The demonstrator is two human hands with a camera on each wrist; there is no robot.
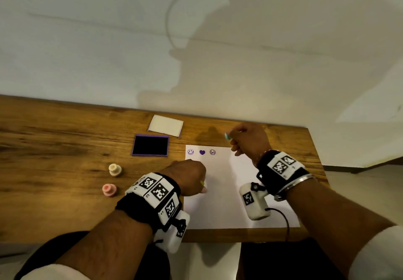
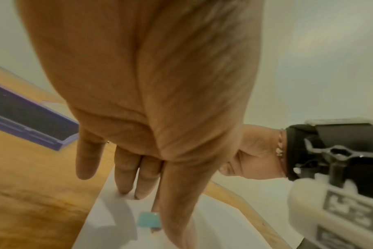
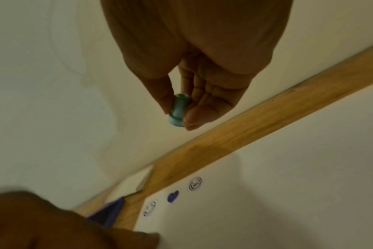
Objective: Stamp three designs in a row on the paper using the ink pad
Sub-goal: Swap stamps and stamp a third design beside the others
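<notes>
Three purple designs sit in a row along the far edge of the white paper: a smiley at the left, a solid heart in the middle and a grinning face at the right. The paper lies flat on the wooden bench. The right hand is raised above the far right corner of the sheet, and its thumb and fingertips pinch a small teal stamp by its narrow waist, clear of the paper. The left hand rests on the sheet's left edge with its fingers straight and pressing down on the paper, gripping nothing. Just left of the sheet lies the open ink pad, a dark pad in a purple frame, and its pale lid lies beyond it toward the wall. Further left on the bench stand two more stamps, a cream stamp and, nearer the person, a pink stamp, both upright and apart from each other. Both wrists carry black bands with white marker blocks.
</notes>
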